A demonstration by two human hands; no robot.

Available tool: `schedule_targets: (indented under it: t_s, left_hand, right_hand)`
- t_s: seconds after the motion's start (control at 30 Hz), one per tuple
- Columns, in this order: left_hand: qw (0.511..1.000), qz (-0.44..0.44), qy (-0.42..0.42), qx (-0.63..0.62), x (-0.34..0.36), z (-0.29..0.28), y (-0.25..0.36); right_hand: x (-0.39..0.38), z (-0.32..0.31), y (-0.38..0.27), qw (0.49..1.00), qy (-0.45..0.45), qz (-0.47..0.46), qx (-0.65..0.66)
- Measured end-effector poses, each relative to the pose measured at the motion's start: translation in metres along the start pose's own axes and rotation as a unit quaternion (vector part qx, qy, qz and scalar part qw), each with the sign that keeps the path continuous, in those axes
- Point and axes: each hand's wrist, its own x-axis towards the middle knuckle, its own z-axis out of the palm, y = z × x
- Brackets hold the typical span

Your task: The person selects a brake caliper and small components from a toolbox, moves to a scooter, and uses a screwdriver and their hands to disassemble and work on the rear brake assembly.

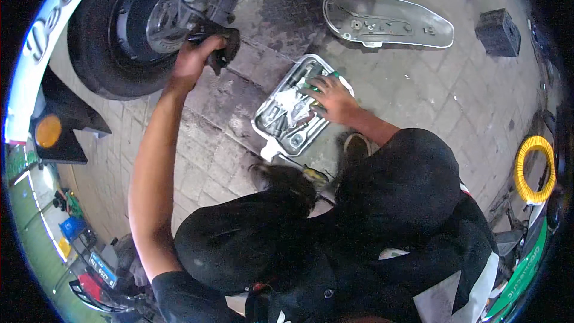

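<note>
Black, blocky part (231,48) sits in L hand (202,57), which is closed round it, nr. the round, dark rubber tyre (89,54); it might slip if greasy. R hand (336,100) is spread over shiny metal tools (297,139) in grey, rounded-corner tray (258,125) on paved floor (206,158); gripping or not, cannot tell. Pressing tray's rim could tip it, w/ tools spilling. Floor looks rough, tools smooth.

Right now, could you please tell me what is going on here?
A crouching person's left hand holds a black part beside a wheel, while the right hand is over a shallow silver tray of tools. Whether it grips anything is hidden. Beyond the tray, an oblong cover lies on the paving.
</note>
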Motion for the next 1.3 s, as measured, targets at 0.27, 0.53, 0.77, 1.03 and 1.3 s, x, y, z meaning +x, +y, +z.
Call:
schedule_targets:
  t_s: [0.27,0.53,0.77,1.03,1.3]
  left_hand:
    - [0.989,0.099,0.003,-0.11,0.0,0.017,-0.002]
    - [0.986,0.123,-0.027,-0.11,0.008,0.013,-0.019]
    - [0.978,0.189,-0.027,-0.085,0.0,0.008,-0.013]
    - [0.976,0.145,-0.072,-0.147,0.007,0.006,-0.021]
    - [0.933,0.047,-0.125,-0.333,0.019,0.003,-0.047]
  right_hand:
    - [0.018,-0.003,-0.001,0.986,-0.159,0.047,-0.018]
    - [0.047,-0.026,-0.002,0.974,-0.186,0.007,-0.13]
    - [0.046,-0.009,0.012,0.961,-0.256,-0.037,-0.101]
    - [-0.04,0.0,0.011,0.994,-0.098,-0.046,0.024]
    - [0.033,-0.013,0.041,0.982,-0.161,0.084,-0.053]
